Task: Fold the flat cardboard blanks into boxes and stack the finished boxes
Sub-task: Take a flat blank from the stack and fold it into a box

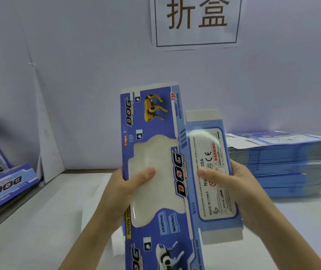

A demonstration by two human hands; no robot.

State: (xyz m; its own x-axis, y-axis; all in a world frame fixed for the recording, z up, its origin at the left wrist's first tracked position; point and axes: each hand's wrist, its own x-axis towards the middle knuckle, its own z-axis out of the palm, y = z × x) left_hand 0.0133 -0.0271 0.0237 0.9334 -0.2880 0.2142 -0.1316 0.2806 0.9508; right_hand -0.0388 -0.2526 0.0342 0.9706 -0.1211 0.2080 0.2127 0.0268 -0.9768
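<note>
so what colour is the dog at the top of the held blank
Yellow dog with black details, on the blue blank; head view.

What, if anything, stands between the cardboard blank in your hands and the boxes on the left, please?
Nothing visible: the left hand and right hand grip the blank, and only flat white table lies between it and the boxes.

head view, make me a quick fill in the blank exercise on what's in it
The left hand and right hand hold the cardboard blank, each with its ____ on the printed face.
The dog printed near its top end is ____.
The stack of flat blanks lies on the table to the person's ____.
The sign shows ____ large characters.
Missing words: thumb, yellow, right, two.
</note>
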